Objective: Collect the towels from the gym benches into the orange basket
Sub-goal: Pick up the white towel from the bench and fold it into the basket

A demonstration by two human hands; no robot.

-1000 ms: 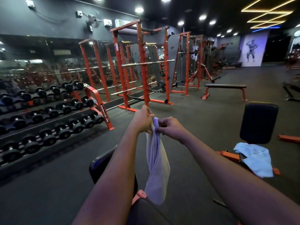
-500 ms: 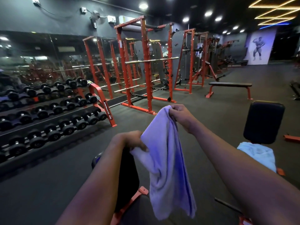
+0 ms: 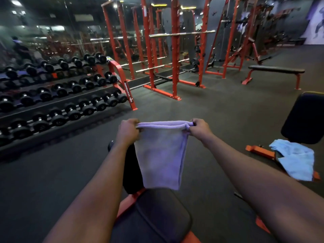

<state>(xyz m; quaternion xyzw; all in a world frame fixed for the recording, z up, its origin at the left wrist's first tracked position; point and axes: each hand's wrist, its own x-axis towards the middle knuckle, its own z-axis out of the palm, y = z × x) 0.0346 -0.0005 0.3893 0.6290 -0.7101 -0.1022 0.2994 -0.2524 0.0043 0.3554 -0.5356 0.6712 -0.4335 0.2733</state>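
Up front, the fingers of the left hand (image 3: 128,131) and the right hand (image 3: 199,128) are curled shut on the two top corners of a lilac towel (image 3: 161,155), stretching its upper edge taut between them so the cloth hangs flat and doubled. Holding it this way likely serves to fold or straighten it before it goes to the basket, which is not in view. The towel's lower edge hangs just above the black padded seat of the near bench (image 3: 154,214), apparently clear of it. A second, light blue towel (image 3: 296,159) lies draped over the seat and orange frame of another bench (image 3: 306,118) to the right, well apart from the hands and not yet collected. Open dark floor (image 3: 219,111) spreads ahead and to both sides, with the dumbbell rack (image 3: 59,95) and red racks (image 3: 173,50) farther off, leaving free room to turn.
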